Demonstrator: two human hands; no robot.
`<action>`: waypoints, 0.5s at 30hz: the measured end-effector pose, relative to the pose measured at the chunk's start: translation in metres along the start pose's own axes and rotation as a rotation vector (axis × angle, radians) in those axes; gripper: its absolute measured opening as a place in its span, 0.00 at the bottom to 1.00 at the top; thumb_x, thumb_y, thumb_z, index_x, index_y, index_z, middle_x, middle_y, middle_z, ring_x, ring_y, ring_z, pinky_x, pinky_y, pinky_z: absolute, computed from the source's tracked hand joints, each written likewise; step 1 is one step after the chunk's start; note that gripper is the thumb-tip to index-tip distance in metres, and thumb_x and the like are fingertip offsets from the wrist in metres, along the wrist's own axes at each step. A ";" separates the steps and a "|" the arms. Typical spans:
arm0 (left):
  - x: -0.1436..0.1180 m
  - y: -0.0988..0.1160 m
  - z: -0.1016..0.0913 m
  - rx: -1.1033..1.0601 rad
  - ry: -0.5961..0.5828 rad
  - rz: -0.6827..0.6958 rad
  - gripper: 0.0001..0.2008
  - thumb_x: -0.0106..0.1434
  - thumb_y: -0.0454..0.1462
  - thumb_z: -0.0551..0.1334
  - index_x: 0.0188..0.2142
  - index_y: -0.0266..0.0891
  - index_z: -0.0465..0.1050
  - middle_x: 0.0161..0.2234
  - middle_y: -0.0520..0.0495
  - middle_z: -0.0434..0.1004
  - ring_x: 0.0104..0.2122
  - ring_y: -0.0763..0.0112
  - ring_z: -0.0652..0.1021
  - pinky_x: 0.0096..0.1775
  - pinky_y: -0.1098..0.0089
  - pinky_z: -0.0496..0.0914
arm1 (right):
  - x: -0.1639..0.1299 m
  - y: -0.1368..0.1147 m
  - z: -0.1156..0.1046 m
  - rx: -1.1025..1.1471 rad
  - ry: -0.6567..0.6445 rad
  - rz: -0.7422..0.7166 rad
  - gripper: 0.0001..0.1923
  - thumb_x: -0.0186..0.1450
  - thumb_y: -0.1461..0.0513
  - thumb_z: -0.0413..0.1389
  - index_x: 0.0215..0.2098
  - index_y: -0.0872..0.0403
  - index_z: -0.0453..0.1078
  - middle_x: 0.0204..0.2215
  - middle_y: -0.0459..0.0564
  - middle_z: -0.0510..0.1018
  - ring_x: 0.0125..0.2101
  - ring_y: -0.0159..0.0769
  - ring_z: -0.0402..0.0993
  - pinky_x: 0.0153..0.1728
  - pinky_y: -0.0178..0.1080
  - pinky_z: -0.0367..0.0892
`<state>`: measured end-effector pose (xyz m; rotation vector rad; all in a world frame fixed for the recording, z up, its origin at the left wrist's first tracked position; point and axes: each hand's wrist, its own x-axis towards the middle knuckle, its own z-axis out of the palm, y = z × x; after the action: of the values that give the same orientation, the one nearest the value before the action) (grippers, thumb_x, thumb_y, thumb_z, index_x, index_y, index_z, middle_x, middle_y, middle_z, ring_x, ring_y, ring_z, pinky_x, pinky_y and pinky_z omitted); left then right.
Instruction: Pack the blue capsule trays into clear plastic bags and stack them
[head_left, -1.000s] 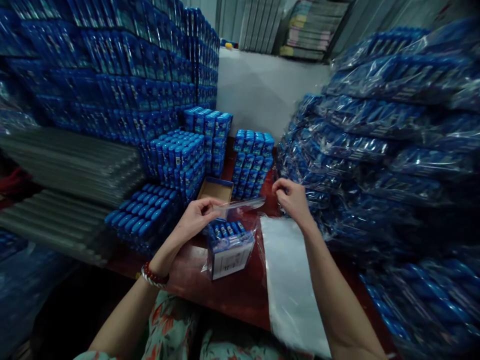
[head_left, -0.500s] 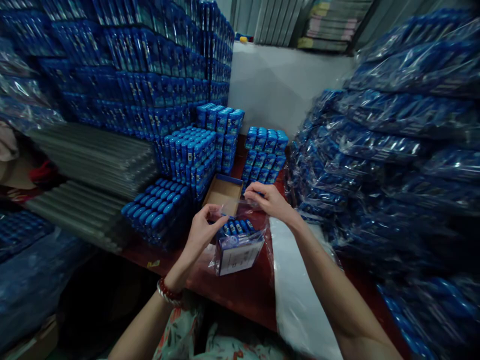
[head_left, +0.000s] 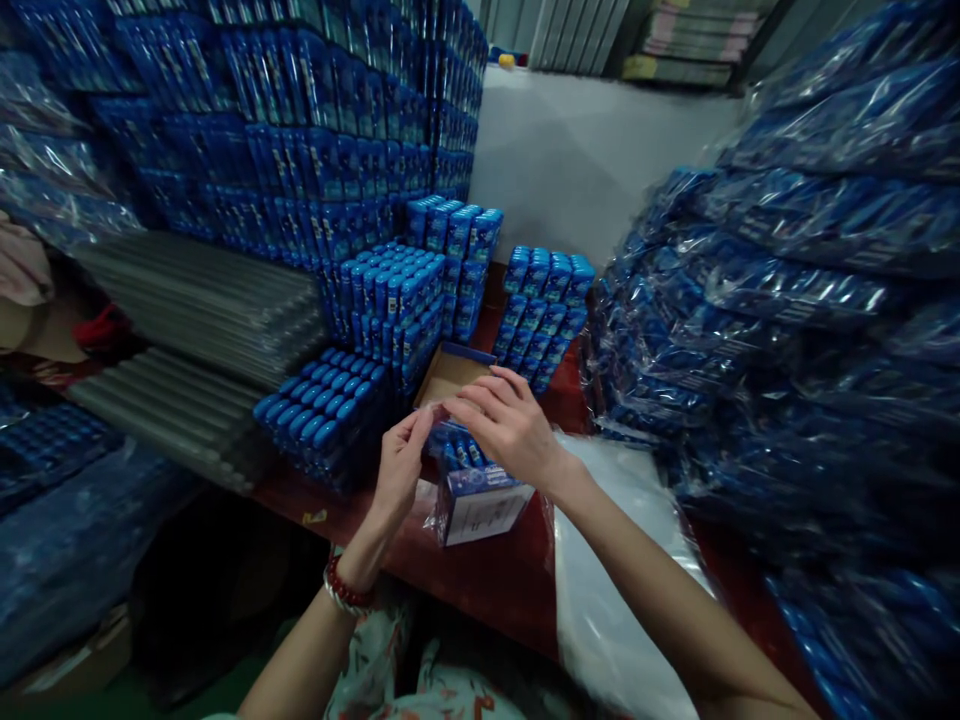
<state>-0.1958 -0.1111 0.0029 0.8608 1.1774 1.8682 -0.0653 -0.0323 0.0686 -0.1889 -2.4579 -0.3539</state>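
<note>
A small carton (head_left: 487, 512) with blue edges and a pale printed side stands on the red table, wrapped in a clear plastic bag (head_left: 433, 515). Blue-capped packs (head_left: 469, 455) fill its open top in rows. Above the carton's far left corner, my left hand (head_left: 403, 465) pinches the bag's edge between thumb and fingers. My right hand (head_left: 506, 425) reaches across the carton, fingers close to the left fingertips at the same film; whether it grips the film is hard to make out. It hides part of the packs. Behind lies an open cardboard tray (head_left: 448, 375) with a blue rim.
Blue packs (head_left: 322, 395) stand in blocks to the left, with more packs (head_left: 546, 320) behind. Stacked clear plastic trays (head_left: 202, 300) lie at far left. A pile of film-wrapped packs (head_left: 780, 290) rises on the right. Flat clear bags (head_left: 615, 570) lie beside my right forearm.
My right hand has moved left, from the bag's right side over to my left hand. The film stretched between them has drawn together. The view has shifted slightly.
</note>
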 end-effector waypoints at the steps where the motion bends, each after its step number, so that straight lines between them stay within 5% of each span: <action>1: 0.000 -0.001 -0.002 -0.013 -0.017 -0.008 0.17 0.61 0.46 0.59 0.40 0.36 0.77 0.38 0.46 0.79 0.40 0.67 0.76 0.45 0.68 0.68 | 0.001 -0.002 0.004 -0.035 -0.009 -0.017 0.12 0.67 0.66 0.46 0.45 0.53 0.69 0.39 0.50 0.76 0.44 0.37 0.66 0.55 0.46 0.54; 10: 0.002 0.004 -0.010 0.292 -0.215 0.080 0.17 0.62 0.47 0.57 0.30 0.34 0.72 0.27 0.51 0.71 0.30 0.72 0.70 0.33 0.74 0.65 | 0.016 -0.007 0.006 -0.124 -0.199 -0.117 0.13 0.68 0.67 0.44 0.33 0.56 0.69 0.29 0.51 0.73 0.38 0.38 0.64 0.48 0.43 0.59; 15: 0.000 0.001 -0.007 0.382 -0.198 0.161 0.16 0.64 0.43 0.55 0.28 0.35 0.74 0.26 0.50 0.75 0.30 0.70 0.74 0.35 0.73 0.67 | 0.016 -0.006 0.013 -0.156 -0.136 -0.043 0.11 0.66 0.68 0.45 0.32 0.57 0.68 0.29 0.52 0.73 0.38 0.39 0.65 0.46 0.44 0.59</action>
<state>-0.2020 -0.1138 0.0013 1.3531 1.3946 1.6571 -0.0862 -0.0333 0.0674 -0.2332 -2.5716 -0.5692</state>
